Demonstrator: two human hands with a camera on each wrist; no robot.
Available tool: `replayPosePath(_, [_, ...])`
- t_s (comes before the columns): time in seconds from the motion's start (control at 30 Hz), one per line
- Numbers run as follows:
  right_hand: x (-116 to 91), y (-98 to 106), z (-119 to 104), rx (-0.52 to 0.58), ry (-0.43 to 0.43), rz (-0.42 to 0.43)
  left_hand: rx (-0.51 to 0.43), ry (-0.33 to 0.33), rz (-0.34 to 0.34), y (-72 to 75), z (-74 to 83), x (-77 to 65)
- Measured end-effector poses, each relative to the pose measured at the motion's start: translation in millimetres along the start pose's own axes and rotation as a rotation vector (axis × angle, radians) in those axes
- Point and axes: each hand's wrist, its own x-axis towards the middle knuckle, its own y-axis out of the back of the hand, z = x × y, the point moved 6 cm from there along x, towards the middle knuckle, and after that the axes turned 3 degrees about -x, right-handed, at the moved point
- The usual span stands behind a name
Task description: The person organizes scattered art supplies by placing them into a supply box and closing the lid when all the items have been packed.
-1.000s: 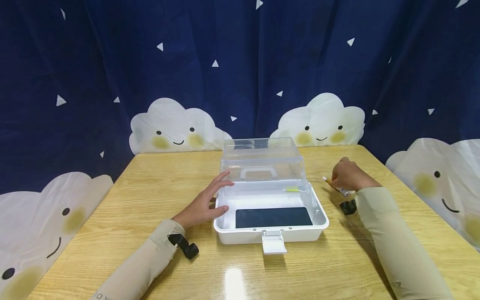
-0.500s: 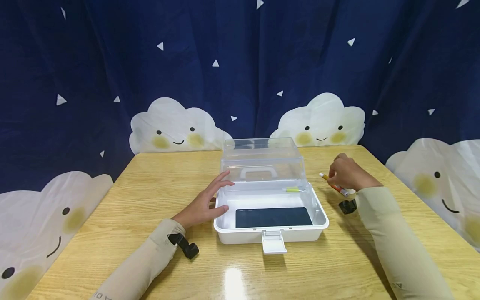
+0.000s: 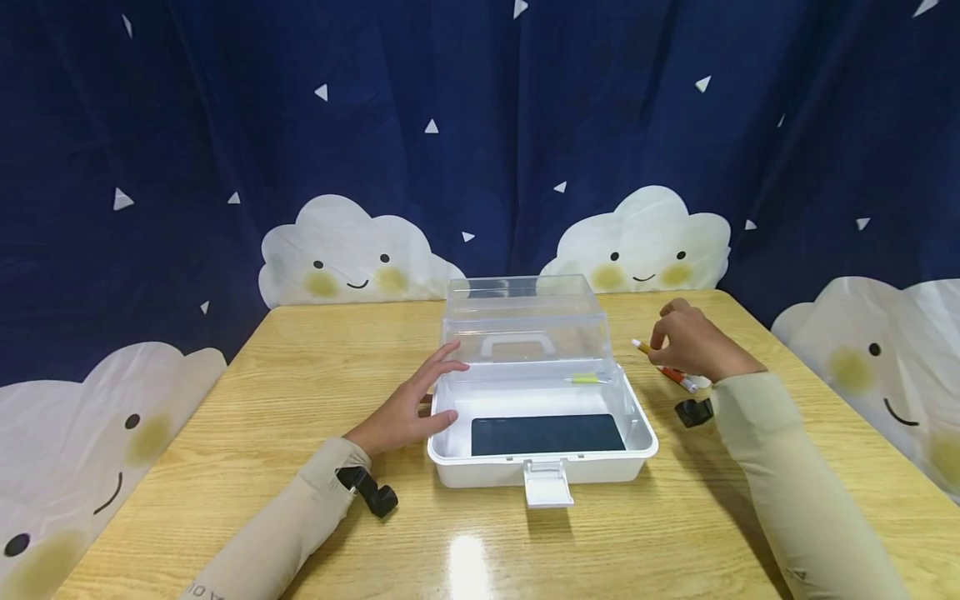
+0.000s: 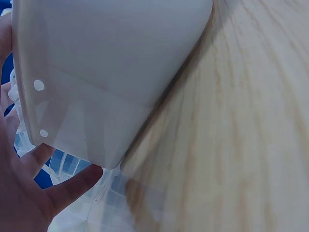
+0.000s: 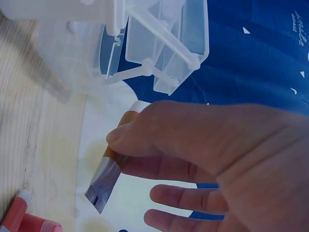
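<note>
A white storage box [image 3: 536, 473] with its clear lid [image 3: 525, 304] raised stands mid-table. My left hand [image 3: 408, 417] is at its left side, spread fingers and thumb reaching over the rim. In the left wrist view, two fingers touch the box's corner beside its white side wall [image 4: 111, 72]. To the right of the box, my right hand [image 3: 697, 342] pinches a small paint tube [image 5: 104, 181] between thumb and index finger. The tube has a white cap, an orange-brown band and a flat silvery end. Red tubes [image 3: 675, 377] lie on the table just below that hand.
Inside the box are a dark flat rectangle [image 3: 547, 435] and a slim yellow-green stick [image 3: 588, 378]. The box's white latch [image 3: 547, 485] hangs out at the front. Behind the wooden table [image 3: 337, 358] hangs a dark blue curtain [image 3: 390, 100] with cloud shapes.
My right hand has risen slightly and moved left with the paint tube, uncovering more of the red tubes beneath it. The left hand and the box have stayed put.
</note>
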Motion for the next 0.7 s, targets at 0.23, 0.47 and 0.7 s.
replayPosePath(0.23, [0,3,-4,0.007,-0.001,0.013,-0.005,0.006,0.0,0.1,1.8,-0.1])
replayPosePath(0.47, [-2,7,-10,0.021,0.014,0.033,-0.009,0.008,0.003,-0.2,1.2,0.0])
replayPosePath(0.7, [-3,12,-18,0.021,0.051,0.067,-0.003,-0.003,0.001,-0.5,0.1,-0.5])
